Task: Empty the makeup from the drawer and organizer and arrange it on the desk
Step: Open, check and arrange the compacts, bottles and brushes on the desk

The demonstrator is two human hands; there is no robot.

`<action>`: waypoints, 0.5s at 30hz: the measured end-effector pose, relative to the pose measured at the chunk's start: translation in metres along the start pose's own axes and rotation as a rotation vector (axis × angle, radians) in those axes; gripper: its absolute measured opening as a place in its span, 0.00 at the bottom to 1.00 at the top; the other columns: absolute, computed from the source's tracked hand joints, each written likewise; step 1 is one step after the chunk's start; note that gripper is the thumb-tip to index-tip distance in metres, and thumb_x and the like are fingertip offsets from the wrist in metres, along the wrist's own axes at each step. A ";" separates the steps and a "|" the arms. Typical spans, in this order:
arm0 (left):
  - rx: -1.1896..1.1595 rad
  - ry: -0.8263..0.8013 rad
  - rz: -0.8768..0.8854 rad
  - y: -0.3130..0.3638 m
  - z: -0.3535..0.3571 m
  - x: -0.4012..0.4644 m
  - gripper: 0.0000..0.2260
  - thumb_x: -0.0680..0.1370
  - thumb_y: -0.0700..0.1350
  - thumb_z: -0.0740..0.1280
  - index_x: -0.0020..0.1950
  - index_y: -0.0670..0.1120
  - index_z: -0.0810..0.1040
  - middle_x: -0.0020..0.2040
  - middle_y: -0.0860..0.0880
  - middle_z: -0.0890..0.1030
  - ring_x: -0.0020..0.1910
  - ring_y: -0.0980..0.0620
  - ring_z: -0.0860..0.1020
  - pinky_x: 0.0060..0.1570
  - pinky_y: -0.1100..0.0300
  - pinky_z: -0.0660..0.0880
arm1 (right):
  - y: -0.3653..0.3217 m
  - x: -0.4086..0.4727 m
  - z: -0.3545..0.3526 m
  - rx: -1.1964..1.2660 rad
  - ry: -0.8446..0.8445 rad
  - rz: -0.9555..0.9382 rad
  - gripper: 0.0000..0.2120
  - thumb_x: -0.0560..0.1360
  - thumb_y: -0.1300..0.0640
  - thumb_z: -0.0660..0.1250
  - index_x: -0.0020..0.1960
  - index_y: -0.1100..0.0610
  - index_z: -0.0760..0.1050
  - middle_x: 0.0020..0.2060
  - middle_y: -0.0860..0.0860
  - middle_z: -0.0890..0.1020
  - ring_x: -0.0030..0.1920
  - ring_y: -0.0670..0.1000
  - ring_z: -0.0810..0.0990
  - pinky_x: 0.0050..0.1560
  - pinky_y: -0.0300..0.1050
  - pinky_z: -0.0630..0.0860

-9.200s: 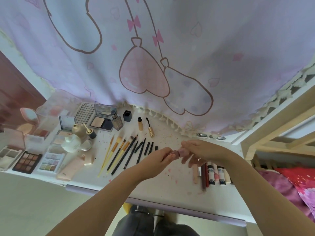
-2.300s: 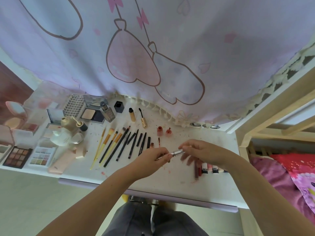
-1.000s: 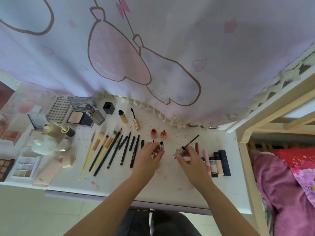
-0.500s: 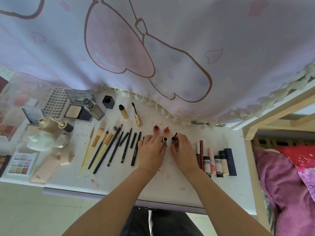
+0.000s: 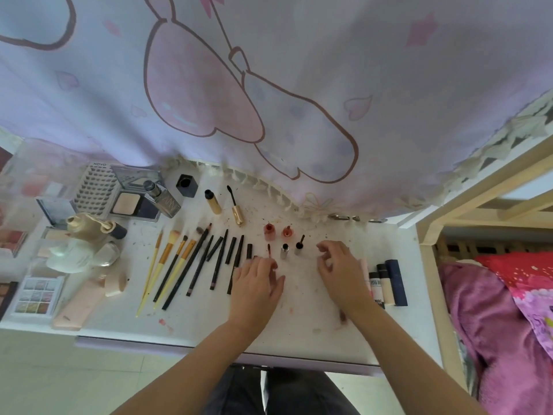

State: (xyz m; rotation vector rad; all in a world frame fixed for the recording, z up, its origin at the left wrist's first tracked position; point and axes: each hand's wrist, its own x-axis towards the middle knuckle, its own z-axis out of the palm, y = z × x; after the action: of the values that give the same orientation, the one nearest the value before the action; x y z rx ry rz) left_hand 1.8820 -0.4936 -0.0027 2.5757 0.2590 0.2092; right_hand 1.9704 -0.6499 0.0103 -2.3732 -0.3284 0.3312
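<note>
Head view: left hand (image 5: 256, 284) flat on the desk (image 5: 299, 333), fingers loosely spread, holding nothing, tips just beside a thin red wand (image 5: 268, 250). Right hand (image 5: 339, 272) hovers with fingers loosely curled, empty. Bare desk between the hands and toward the front edge. Beyond the fingertips: two silver tubes (image 5: 284, 250), then two red caps (image 5: 269, 230). Four brushes (image 5: 167, 259) left.
</note>
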 end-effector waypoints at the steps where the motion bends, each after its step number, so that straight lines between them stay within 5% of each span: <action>1: -0.011 -0.069 0.061 0.008 -0.002 -0.007 0.05 0.76 0.49 0.63 0.48 0.48 0.74 0.41 0.54 0.76 0.42 0.54 0.75 0.55 0.55 0.73 | 0.004 0.000 -0.012 -0.025 0.024 0.014 0.11 0.78 0.62 0.60 0.59 0.58 0.74 0.54 0.50 0.76 0.46 0.44 0.73 0.47 0.29 0.66; 3: -0.059 -0.297 0.143 0.036 0.001 -0.015 0.08 0.80 0.49 0.58 0.54 0.49 0.74 0.46 0.53 0.77 0.45 0.56 0.74 0.60 0.55 0.71 | 0.013 0.007 -0.033 -0.073 0.027 0.075 0.11 0.79 0.62 0.58 0.57 0.58 0.76 0.54 0.52 0.78 0.49 0.47 0.75 0.51 0.34 0.68; 7: 0.030 -0.493 0.033 0.089 0.035 0.004 0.13 0.82 0.50 0.53 0.63 0.47 0.67 0.55 0.49 0.76 0.51 0.50 0.76 0.52 0.57 0.70 | 0.023 0.023 -0.046 -0.244 -0.175 0.148 0.15 0.80 0.62 0.55 0.61 0.56 0.76 0.59 0.53 0.78 0.57 0.52 0.76 0.59 0.43 0.71; 15: 0.165 -0.551 -0.251 0.096 0.059 0.034 0.14 0.82 0.52 0.51 0.55 0.43 0.68 0.40 0.49 0.77 0.38 0.46 0.77 0.35 0.57 0.66 | 0.012 0.029 -0.042 -0.332 -0.225 0.164 0.15 0.80 0.59 0.55 0.63 0.56 0.73 0.59 0.55 0.78 0.56 0.55 0.76 0.54 0.46 0.72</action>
State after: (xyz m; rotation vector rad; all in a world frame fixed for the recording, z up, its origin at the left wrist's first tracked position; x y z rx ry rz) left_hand 1.9408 -0.5958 0.0014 2.6074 0.3960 -0.6270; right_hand 2.0125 -0.6747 0.0281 -2.7014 -0.3121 0.6693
